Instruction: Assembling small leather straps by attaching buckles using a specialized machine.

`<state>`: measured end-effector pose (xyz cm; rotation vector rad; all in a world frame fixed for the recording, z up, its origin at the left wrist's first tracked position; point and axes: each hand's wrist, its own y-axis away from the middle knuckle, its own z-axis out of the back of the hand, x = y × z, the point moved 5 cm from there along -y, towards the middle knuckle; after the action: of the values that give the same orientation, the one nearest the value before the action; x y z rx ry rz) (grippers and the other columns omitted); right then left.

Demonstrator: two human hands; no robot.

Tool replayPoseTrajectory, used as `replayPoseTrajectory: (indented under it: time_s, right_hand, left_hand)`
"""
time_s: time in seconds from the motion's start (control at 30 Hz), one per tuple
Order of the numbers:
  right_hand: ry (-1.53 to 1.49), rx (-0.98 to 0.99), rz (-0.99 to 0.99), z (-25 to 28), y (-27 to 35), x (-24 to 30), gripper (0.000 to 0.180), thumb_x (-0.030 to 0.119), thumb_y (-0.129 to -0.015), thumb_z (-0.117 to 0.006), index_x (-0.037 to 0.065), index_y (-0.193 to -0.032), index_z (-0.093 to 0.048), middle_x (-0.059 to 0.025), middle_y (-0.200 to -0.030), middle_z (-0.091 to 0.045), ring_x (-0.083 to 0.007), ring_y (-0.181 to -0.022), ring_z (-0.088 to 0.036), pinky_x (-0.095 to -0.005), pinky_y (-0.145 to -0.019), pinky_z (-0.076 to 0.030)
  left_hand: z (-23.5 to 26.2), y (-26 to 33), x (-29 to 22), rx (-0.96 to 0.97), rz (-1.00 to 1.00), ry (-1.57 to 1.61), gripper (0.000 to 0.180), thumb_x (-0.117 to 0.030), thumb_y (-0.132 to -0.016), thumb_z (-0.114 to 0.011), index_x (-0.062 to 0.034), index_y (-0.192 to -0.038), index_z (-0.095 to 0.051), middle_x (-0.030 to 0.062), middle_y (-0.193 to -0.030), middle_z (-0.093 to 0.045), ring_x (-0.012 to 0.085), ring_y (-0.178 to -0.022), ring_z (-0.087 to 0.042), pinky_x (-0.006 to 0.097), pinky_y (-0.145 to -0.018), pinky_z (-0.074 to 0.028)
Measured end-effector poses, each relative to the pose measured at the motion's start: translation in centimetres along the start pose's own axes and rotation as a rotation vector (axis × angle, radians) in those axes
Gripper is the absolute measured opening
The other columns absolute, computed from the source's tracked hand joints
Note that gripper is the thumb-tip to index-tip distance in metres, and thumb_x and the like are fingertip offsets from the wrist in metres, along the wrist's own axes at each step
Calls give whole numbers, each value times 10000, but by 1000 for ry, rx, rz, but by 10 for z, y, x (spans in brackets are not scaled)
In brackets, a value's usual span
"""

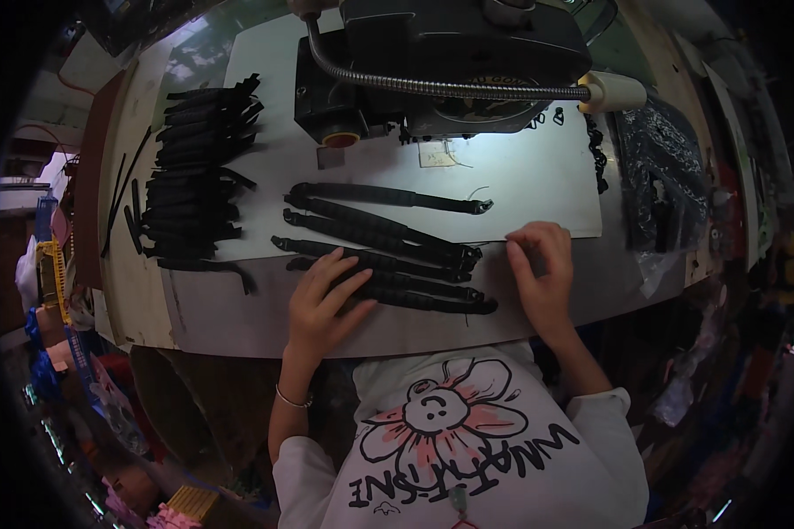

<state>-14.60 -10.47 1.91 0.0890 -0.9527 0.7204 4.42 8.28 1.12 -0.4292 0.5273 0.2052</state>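
Several black padded straps (388,234) lie side by side across the worktable (238,326), running from left to right. My left hand (322,300) rests flat with fingers spread on the nearest straps (432,301), at their left ends. My right hand (540,264) sits at the right ends of the straps, fingers curled and pinched near the strap tips; whether it grips anything I cannot tell. A black sewing machine (441,62) stands at the far side of the table.
A tall pile of black straps (198,167) lies at the left of the table. A gooseneck lamp (609,91) reaches across the machine. A bag of black parts (666,185) sits at the right. A white mat (538,176) covers the table's middle.
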Motion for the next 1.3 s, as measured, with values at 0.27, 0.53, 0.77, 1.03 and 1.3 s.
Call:
replayPoseTrajectory:
  time_s: [0.27, 0.53, 0.77, 1.03, 1.3]
  right_hand:
    - [285, 479, 540, -105, -50, 53, 880, 551, -681, -651, -32, -1276, -366, -171, -1313, -380, -347, -1229, -330, -492, -1009, -241]
    - [489, 701, 546, -135, 3, 86, 1041, 448, -586, -711, -44, -1358, -216, -252, -1337, -302, -402, -1259, -281, -627, -954, -234]
    - [516, 334, 491, -159, 19, 89, 263, 178, -752, -537, 36, -971, -498, -116, -811, -533, -263, -685, -556, -345, -506, -451]
    - [446, 292, -12, -27, 82, 8, 332, 101, -720, -575, -3, -1002, -434, -169, -841, -527, -316, -629, -603, -405, -520, -487]
    - [439, -355, -754, 159, 242, -104, 539, 122, -760, -623, -10, -1211, -357, -250, -981, -577, -375, -828, -600, -409, -726, -490]
  left_hand:
    - [-4, -11, -3, 198, 185, -80, 1094, -386, -563, -799, -59, -1408, -186, 166, -1466, -156, 361, -1358, -118, 455, -1092, -159]
    - [31, 20, 6, 149, 289, 13, 882, -141, -627, -743, -82, -1383, -293, 149, -1459, -203, 375, -1356, -122, 454, -1052, -256]
    - [45, 31, -17, -439, 159, 133, 624, -162, -700, -704, 34, -1237, -453, 133, -1106, -552, 273, -1028, -516, 402, -921, -380]
    - [0, -37, -216, 464, -787, 759, 885, -103, -673, -742, 130, -1318, -182, 50, -543, -559, 187, -431, -529, 282, -416, -422]
    - [-19, -38, -320, 375, -882, 948, 525, -112, -622, -788, 31, -912, -375, 30, -522, -540, 145, -398, -498, 241, -375, -373]
